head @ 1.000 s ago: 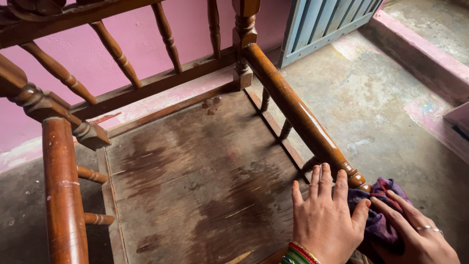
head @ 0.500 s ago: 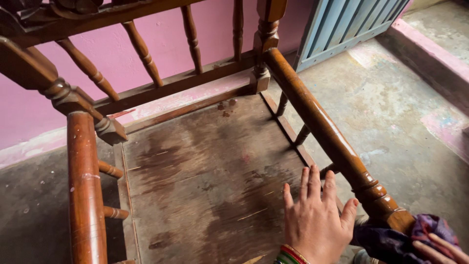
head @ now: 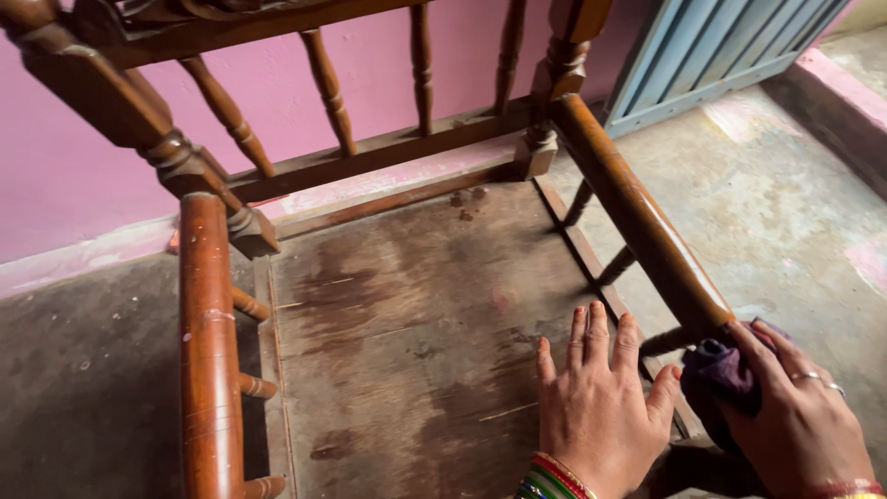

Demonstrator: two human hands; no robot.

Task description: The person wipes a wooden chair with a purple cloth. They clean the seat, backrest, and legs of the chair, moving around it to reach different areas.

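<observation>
Wiping the near end of the chair's right armrest (head: 647, 222) with a purple cloth (head: 725, 370), bunched under the right hand (head: 795, 416). Fingers curled over the cloth and around the rail, closed on it, thumb side hidden behind the wood. Left hand (head: 596, 407) flat and open on the bare wooden seat (head: 416, 314), fingers spread, gripping nothing, just beside the armrest's lower rail.

Probably best done so:

- Wrap the cloth right round the rail rather than pressing only from the top; the underside and the outer face look the easiest to miss.
- Draw the cloth along the length of the armrest toward the back post, in long strokes with the grain, not in short scrubs at one spot.
- Press firmly on the smooth round part; ease off at the turned rings and work a fold of cloth into the grooves with a fingertip.
- Mind the rings (head: 813, 377) on the right hand: cloth between metal and varnish, or risk of a scratch.
- Lean on the left palm to steady the chair against the push, weight over the seat board, clear of the short spindles (head: 614, 268) under the armrest.
- Turn the cloth to a fresh face once dirty, so as not to smear grime back onto the glossy wood.

Left armrest (head: 208, 351) well apart across the seat, untouched by either hand.
</observation>
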